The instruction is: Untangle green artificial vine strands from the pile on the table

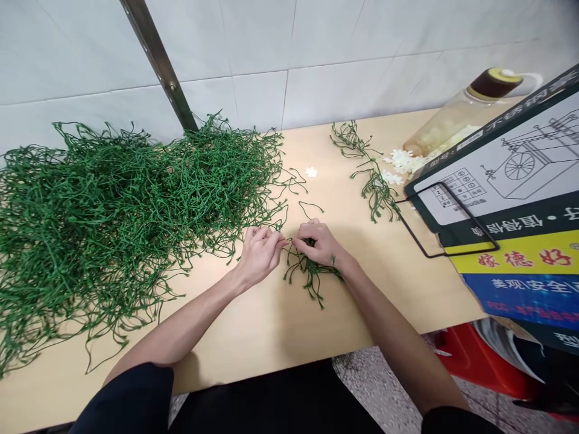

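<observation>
Both hands meet at the middle of the wooden table (253,337). My right hand (319,244) is closed around a small bundle of green plastic stems (310,274) that hangs out below the fist. My left hand (260,250) pinches a thin green stem end right beside it, fingertips almost touching the right hand. A big heap of the same green stems (104,205) covers the left half of the table, its edge reaching my left hand.
Two small green sprigs (375,187) lie at the back right, near loose white flower pieces (398,163) spilling from a tipped clear jar (456,123). One white flower (310,172) lies alone. A printed cardboard box (515,199) with a black wire handle overhangs the right. A metal pole (158,63) leans on the tiled wall.
</observation>
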{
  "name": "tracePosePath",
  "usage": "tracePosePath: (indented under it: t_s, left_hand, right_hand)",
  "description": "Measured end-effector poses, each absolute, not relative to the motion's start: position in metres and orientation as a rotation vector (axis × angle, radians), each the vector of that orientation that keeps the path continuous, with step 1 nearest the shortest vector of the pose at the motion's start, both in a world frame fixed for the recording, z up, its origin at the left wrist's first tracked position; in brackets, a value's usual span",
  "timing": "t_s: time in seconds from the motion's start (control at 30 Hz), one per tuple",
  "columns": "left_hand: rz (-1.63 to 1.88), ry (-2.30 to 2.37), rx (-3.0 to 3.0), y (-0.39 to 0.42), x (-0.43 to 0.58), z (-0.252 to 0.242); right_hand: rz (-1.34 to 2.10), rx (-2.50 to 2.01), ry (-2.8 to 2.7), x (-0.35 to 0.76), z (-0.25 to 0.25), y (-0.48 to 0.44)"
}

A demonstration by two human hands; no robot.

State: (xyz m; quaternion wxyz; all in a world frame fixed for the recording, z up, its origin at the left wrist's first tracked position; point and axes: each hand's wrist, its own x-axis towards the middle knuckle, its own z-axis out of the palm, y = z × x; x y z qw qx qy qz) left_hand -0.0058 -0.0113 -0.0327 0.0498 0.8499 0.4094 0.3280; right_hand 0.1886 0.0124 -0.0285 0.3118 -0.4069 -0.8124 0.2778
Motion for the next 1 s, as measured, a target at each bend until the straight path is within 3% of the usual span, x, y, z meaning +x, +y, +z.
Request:
tracePosePath:
  t_s: [0.2,0.4,0.67,0.87,1.0]
  left_hand:
    - [1.163,1.305,2.397,-0.016,-0.013,-0.025]
    - [1.245,1.455,2.145,-0.011,-0.012,-0.024]
    - [1.428,1.572,2.272,-0.005,-0.011,-0.034]
    - [1.531,1.289,2.384,-0.012,-0.011,-0.024]
    - [1.352,1.016,2.550,-0.011,-0.010,-0.025]
  right_hand:
    - [0.766,-1.134,-2.035,0.188,-0.027,0.013]
    - [1.094,-1.064,-1.801,0.197,-0.025,0.012]
    - [1.222,-1.056,-1.739,0.199,-0.021,0.012]
    - [1.115,-1.049,-1.869,0.195,-0.019,0.011]
    - [1.120,-1.007,-1.923,0.194,-0.020,0.011]
